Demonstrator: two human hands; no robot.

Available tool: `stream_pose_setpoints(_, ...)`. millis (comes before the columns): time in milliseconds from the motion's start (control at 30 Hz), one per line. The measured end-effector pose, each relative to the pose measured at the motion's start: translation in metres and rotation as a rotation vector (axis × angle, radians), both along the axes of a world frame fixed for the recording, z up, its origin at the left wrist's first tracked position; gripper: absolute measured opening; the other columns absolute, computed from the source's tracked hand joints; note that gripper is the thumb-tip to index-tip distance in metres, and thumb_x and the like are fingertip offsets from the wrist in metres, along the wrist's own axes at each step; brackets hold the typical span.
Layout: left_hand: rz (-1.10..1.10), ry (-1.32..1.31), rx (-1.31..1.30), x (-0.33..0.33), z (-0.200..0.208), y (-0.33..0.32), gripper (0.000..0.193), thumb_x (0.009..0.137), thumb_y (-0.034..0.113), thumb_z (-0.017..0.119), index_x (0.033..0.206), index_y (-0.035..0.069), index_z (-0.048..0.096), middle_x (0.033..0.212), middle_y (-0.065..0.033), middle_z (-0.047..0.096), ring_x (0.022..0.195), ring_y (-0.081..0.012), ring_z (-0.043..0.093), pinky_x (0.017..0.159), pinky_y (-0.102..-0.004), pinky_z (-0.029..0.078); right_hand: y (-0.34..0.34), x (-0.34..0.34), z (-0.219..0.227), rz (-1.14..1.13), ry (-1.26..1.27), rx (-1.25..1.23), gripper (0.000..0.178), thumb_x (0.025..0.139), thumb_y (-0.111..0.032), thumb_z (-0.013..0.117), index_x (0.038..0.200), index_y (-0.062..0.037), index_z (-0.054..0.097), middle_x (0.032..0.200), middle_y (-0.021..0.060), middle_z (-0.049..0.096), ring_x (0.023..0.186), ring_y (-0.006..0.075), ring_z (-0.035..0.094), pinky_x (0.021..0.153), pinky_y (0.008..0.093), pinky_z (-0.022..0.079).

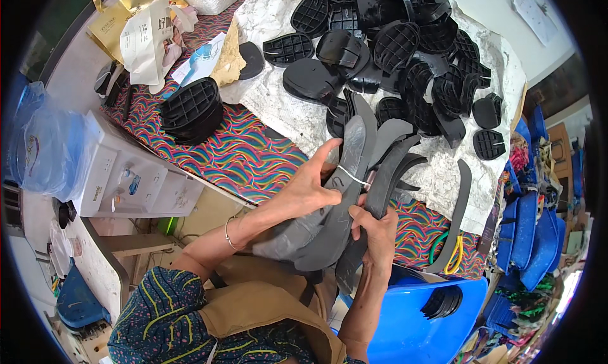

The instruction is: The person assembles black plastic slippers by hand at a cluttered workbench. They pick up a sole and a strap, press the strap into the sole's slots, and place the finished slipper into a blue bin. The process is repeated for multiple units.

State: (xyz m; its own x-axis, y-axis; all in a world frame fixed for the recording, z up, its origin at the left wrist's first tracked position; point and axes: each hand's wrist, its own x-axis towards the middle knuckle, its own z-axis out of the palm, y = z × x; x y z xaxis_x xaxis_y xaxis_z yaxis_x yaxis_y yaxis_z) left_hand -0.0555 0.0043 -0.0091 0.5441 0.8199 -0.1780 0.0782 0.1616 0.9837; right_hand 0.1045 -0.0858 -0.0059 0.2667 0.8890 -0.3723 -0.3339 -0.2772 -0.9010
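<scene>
Curved dark-grey strips, flat and banana-shaped, are held upright in front of me at the table's near edge. My left hand [310,183] is at the left bundle of strips [350,187], which has a thin white band round its middle; one digit stretches up along its side and the others close against it. My right hand [375,228] grips a second group of strips [387,177] from below, thumb across the front. Clear plastic film [288,240] hangs by the left bundle's lower end. One loose strip [457,215] lies to the right, beside yellow and green bands [454,256].
Black heel-shaped sole pieces [396,44] are heaped on a white sheet [269,123] at the back. A stack of them [191,111] stands left on the patterned cloth [253,158]. A blue tub [405,313] holding dark pieces is at lower right. A water dispenser [120,174] stands left.
</scene>
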Motion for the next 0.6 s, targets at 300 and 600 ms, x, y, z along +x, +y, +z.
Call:
stream_pose_setpoints(300,0.053,-0.148,-0.145,-0.005,-0.010,0.001,0.090,0.072,-0.005,0.064,0.150,0.008,0.021,0.119,-0.0216,0.057,0.108,-0.0214,0.054,0.091,-0.0321,0.044,0.000,-0.004,0.004,0.021,-0.332,0.065,0.026,0.078,-0.008,0.075,0.097,0.0056,0.064,0.073,0.0082,0.066,0.060,0.0158,0.062,0.056,0.0292,0.049)
stream_pose_setpoints(600,-0.127,-0.085,-0.013,-0.011,-0.004,-0.001,0.109,0.071,-0.001,0.074,0.156,0.012,0.008,0.141,-0.0278,0.044,0.131,-0.0289,0.044,0.107,-0.0375,0.037,0.009,0.004,0.034,0.166,-0.483,0.011,0.036,0.079,-0.009,0.075,0.110,0.0054,0.064,0.095,0.0111,0.072,0.081,0.0172,0.068,0.073,0.0319,0.053)
